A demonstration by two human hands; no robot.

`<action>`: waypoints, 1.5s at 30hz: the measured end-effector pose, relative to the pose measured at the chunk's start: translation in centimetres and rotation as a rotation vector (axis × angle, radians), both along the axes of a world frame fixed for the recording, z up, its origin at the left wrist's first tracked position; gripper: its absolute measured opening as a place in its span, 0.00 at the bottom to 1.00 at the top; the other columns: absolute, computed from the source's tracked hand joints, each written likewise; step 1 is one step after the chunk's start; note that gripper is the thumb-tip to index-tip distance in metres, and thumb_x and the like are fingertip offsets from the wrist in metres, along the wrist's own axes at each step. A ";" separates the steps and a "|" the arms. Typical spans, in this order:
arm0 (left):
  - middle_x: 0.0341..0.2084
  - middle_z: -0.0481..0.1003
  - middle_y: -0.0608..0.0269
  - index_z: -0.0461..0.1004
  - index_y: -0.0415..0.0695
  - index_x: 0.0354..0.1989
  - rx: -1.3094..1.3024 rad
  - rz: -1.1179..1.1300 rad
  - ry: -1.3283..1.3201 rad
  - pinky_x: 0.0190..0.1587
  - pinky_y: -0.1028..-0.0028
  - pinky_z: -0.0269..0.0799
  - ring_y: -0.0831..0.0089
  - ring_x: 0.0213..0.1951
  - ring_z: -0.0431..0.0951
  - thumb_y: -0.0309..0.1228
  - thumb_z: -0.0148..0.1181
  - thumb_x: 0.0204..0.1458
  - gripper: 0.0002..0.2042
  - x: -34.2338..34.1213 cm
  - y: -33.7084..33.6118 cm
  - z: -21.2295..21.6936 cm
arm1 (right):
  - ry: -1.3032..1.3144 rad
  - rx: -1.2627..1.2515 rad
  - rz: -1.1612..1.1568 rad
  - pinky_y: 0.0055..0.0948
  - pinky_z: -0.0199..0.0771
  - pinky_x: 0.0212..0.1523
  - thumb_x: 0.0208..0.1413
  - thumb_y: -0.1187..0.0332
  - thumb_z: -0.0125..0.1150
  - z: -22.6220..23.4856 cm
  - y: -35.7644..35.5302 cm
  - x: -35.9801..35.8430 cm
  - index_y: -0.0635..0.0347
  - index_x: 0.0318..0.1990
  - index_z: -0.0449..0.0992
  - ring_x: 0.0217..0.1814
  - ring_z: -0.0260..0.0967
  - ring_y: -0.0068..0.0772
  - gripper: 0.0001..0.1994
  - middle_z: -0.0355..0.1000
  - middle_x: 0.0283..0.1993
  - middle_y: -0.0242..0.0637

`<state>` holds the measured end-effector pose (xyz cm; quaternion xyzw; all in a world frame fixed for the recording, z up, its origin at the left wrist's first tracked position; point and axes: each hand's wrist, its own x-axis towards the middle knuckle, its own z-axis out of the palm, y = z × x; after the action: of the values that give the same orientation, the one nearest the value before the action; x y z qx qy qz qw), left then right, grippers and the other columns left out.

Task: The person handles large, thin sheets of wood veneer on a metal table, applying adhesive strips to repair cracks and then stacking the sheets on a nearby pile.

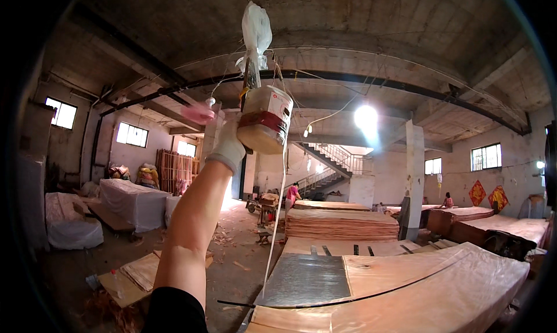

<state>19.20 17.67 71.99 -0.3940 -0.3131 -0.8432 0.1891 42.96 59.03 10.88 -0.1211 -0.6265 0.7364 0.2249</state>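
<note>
My left hand point(227, 144), in a pale glove, is raised high at the end of a bare forearm. It is against the left side of a hanging plastic tub point(262, 122), translucent with a red and white label. Its fingers are blurred and partly hidden, so their grip does not show. Above the tub hangs a bunched white plastic bag point(256, 28). A thin pale cord point(275, 231) runs from the tub down to the worktable. My right hand is out of view.
Thin wood sheets point(406, 292) cover the worktable, with a dark grey sheet point(304, 278) and a long black strip point(371, 296) there. Behind stands a tall veneer stack point(342, 224). A blurred pink fan point(198, 112) hangs left of the tub. A person point(292, 195) in pink is farther back.
</note>
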 end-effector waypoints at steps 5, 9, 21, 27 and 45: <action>0.35 0.80 0.58 0.77 0.40 0.43 -0.263 0.226 0.058 0.37 0.66 0.76 0.65 0.33 0.80 0.40 0.45 0.64 0.17 -3.6 -3.5 2.8 | 0.000 0.022 0.022 0.24 0.68 0.30 0.61 0.56 0.60 -1.8 -1.1 -2.6 0.53 0.40 0.74 0.28 0.65 0.24 0.12 0.66 0.26 0.28; 0.37 0.79 0.55 0.76 0.44 0.46 -0.276 0.574 0.189 0.38 0.64 0.74 0.62 0.36 0.79 0.39 0.47 0.63 0.15 -9.8 -0.4 7.6 | 0.025 0.005 -0.040 0.24 0.68 0.30 0.61 0.56 0.60 -0.9 -0.2 -1.6 0.53 0.39 0.74 0.28 0.65 0.24 0.12 0.66 0.25 0.28; 0.38 0.78 0.61 0.75 0.39 0.54 -0.253 0.802 0.186 0.38 0.73 0.74 0.73 0.36 0.77 0.33 0.53 0.61 0.16 -11.0 -4.6 1.4 | -0.036 0.041 -0.011 0.25 0.67 0.30 0.60 0.55 0.60 2.3 -2.7 -4.0 0.53 0.36 0.73 0.27 0.64 0.25 0.12 0.65 0.24 0.27; 0.37 0.80 0.59 0.76 0.41 0.53 -0.133 0.885 0.027 0.44 0.72 0.71 0.73 0.36 0.76 0.37 0.54 0.60 0.17 -7.4 -7.7 -1.4 | -0.046 0.045 0.072 0.25 0.67 0.30 0.60 0.54 0.61 -0.2 -3.9 -7.0 0.53 0.35 0.73 0.27 0.64 0.25 0.13 0.65 0.23 0.27; 0.64 0.65 0.58 0.61 0.44 0.68 -0.096 0.565 -0.329 0.64 0.71 0.60 0.70 0.63 0.65 0.42 0.45 0.67 0.24 -14.7 -9.5 -16.8 | -0.336 0.028 -0.048 0.25 0.66 0.29 0.60 0.53 0.60 -30.8 -3.1 1.7 0.53 0.31 0.72 0.25 0.63 0.25 0.14 0.65 0.22 0.27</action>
<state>4.52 8.22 55.17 -0.1586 -0.4759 -0.7939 0.3437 44.70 55.88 -19.97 -0.2545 -0.6625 0.6912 0.1361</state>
